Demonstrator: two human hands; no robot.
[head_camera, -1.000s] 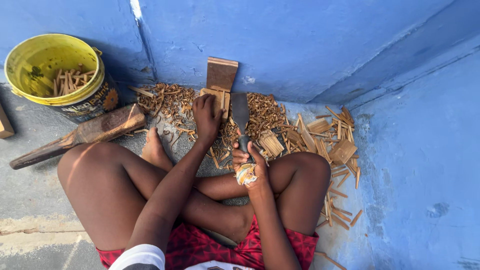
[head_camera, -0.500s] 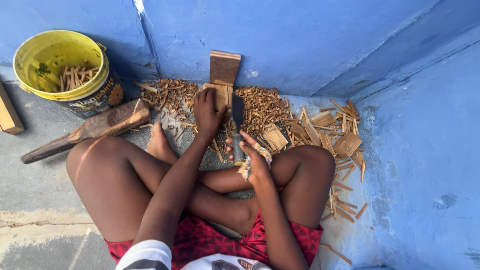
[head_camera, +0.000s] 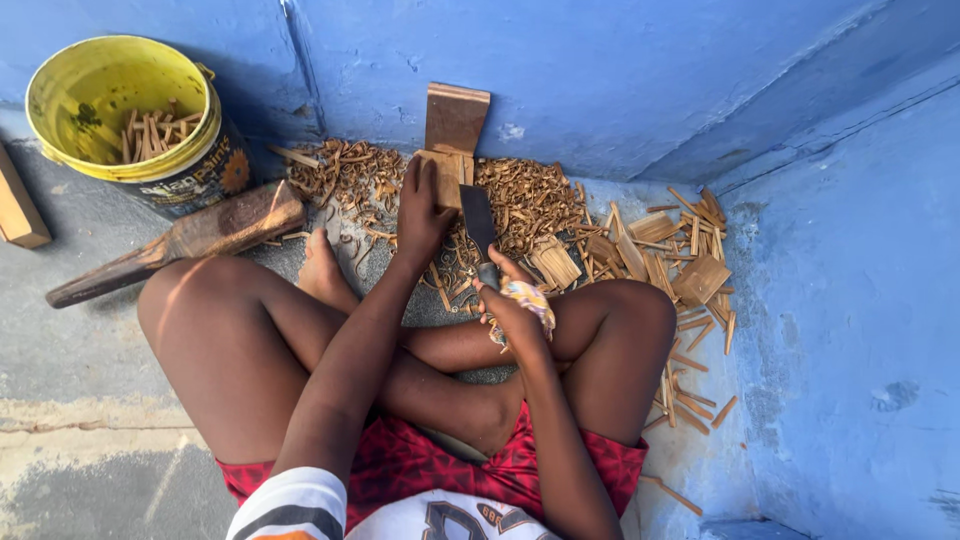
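— What is being held, and where is it found?

— A small wooden block (head_camera: 441, 178) is steadied on end against a taller upright board (head_camera: 457, 116), which is leaned on the blue wall (head_camera: 620, 70). The block is gripped from above by the left hand (head_camera: 420, 205), the fingers curled over its top edge. A dark flat blade (head_camera: 476, 222) is set just beside the block, its tip close to the left fingers.

— And how is the blade held?

— Its handle is wrapped by the right hand (head_camera: 512, 305), closed in a fist around it, with a strip of patterned cloth (head_camera: 530, 298) bound at the grip.

— What is seen around that spot?

— A heap of curled wood shavings (head_camera: 525, 195) is spread on the floor on both sides of the board. To the right, split wooden slats (head_camera: 690, 265) are scattered against the wall. The crossed bare legs (head_camera: 260, 340) are folded just below the hands, one foot (head_camera: 322, 268) resting at the edge of the shavings.

— And further off?

— A heavy wooden mallet (head_camera: 185, 240) is laid on the grey floor to the left, near the knee. Behind it a yellow bucket (head_camera: 60, 75) is stood in the corner, with short sticks (head_camera: 150, 130) lying inside. One more plank end (head_camera: 18, 210) is seen at the far left edge.
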